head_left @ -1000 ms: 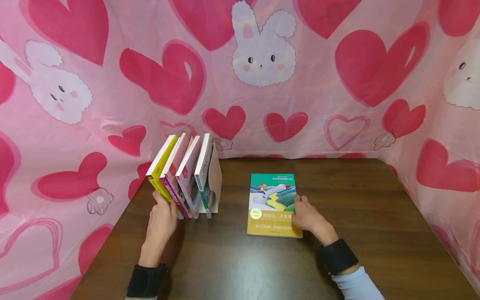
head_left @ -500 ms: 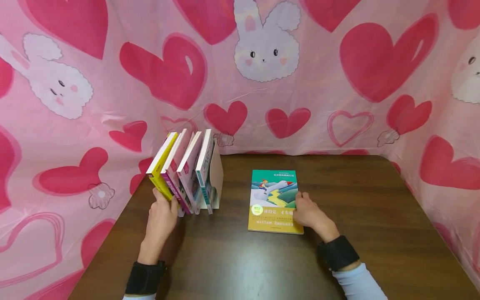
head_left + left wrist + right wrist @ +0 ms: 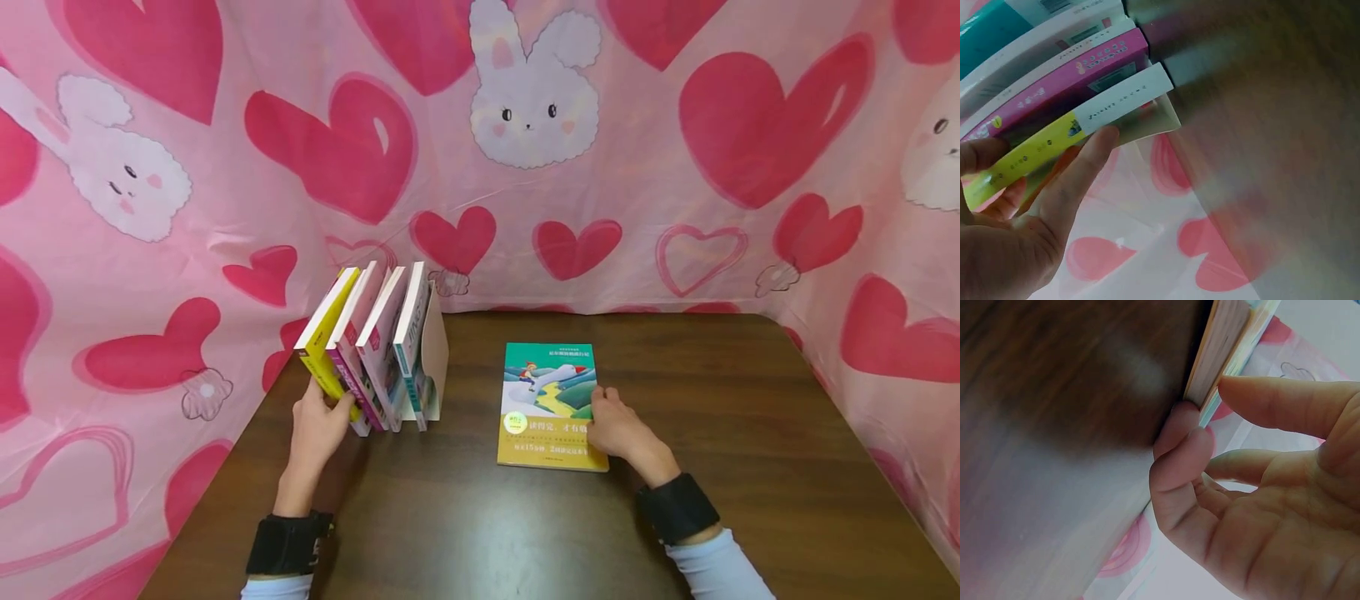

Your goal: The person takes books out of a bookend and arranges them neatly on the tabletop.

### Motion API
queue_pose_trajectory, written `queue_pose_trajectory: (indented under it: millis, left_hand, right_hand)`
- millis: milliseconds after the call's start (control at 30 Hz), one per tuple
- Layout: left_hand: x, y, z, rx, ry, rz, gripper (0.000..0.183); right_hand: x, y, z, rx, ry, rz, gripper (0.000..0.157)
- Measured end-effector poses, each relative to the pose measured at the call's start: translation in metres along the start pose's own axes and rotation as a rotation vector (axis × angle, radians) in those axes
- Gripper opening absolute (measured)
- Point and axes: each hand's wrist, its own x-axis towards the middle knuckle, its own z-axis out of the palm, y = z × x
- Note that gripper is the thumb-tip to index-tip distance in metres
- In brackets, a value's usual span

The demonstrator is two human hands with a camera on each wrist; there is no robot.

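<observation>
While flat — book (image 3: pixel 547 392) between hands (image 3: pixel 318 423) (image 3: pixel 621 425)

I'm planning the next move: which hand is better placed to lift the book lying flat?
Probably the right. The right hand pinches the flat book at its edge, while the left hand, farther away, grips the yellow book.

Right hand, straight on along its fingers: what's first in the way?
The green-and-yellow book, whose edge the right hand touches. Past it, probably the pink backdrop, though depth is hard to judge.
</observation>
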Motion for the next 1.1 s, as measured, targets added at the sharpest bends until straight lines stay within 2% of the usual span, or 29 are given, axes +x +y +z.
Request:
queue_pose_trajectory:
  millis: [233, 467, 1100]
  left_hand:
    - [0.001, -0.003, -0.008, 0.068, -0.103, 0.008, 0.055]
    - [0.001, -0.003, -0.004, 0.04, -0.077, 0.011, 0.051]
    - [-0.001, -0.005, 0.003, -0.009, 0.029, 0.087, 0.043]
  right_hand:
    - [-0.003, 0.0, 0.004, 0.001, 0.003, -0.009, 0.076]
    - [-0.002, 0.0, 0.002, -0.005, 0.009, -0.01, 0.075]
    - [0.001, -0.001, 0.003, -0.011, 0.009, -0.01, 0.072]
